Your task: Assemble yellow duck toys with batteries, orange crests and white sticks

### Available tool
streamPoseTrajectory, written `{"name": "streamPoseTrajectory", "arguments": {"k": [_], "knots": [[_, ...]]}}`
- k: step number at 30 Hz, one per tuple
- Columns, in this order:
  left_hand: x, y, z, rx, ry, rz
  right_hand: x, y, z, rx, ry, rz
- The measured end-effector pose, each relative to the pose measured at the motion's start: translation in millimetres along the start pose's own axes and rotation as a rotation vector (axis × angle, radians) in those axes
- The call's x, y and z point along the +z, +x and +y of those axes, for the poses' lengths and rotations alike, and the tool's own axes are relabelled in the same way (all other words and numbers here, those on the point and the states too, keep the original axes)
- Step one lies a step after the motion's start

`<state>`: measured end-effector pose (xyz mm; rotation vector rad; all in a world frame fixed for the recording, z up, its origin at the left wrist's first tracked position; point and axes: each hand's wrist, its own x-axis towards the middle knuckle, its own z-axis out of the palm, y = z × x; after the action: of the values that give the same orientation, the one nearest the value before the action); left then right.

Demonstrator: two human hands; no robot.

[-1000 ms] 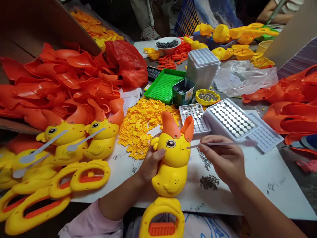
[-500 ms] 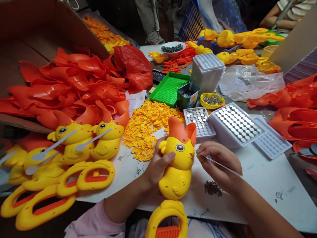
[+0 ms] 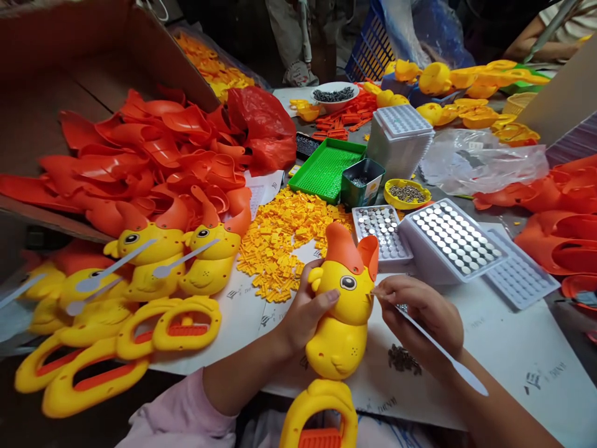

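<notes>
Head view. The left hand (image 3: 305,314) is closed round the yellow toy (image 3: 342,317), thumb across its front below the eye, fingers behind it. The toy stands upright over the white paper (image 3: 513,354), orange ears on top, its handle loop at the bottom edge of the picture.

The right hand (image 3: 426,317) pinches a thin clear strip (image 3: 443,354) between thumb and fingertips, closed on it at its upper end. The strip's pinched end meets the toy's right side, level with the eye; whether it enters a slot cannot be told. The strip's long axis runs from that point down and to the right, ending in a rounded tab clear of the hand.

The strip lies directly right of the toy, so the right hand is the nearer to the contact point.

A small heap of screws (image 3: 405,359) lies on the paper just below the right hand. Finished toys (image 3: 186,261) with strips already in them lie well to the left.
</notes>
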<state>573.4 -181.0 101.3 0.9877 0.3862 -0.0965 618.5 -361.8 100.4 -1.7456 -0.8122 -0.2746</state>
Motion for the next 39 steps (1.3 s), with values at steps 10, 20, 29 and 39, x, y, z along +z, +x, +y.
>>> {"name": "streamPoseTrajectory", "arguments": {"k": [10, 20, 29, 39], "knots": [[-1.5, -1.0, -1.7, 0.010, -0.026, -0.009, 1.9, -7.4, -0.1, -0.082, -0.021, -0.004], [-2.8, -2.6, -4.1, 0.001, 0.007, -0.040, 7.4, -1.3, -5.6, -0.006, -0.084, -0.025], [-1.2, -0.5, 0.7, 0.003, -0.108, -0.064, 5.7, 3.2, 6.5, 0.430, 0.393, 0.058], [-0.2, -1.2, -1.6, -0.024, -0.145, -0.140, 21.3, -5.7, 12.1, 0.674, 0.570, 0.098]]}}
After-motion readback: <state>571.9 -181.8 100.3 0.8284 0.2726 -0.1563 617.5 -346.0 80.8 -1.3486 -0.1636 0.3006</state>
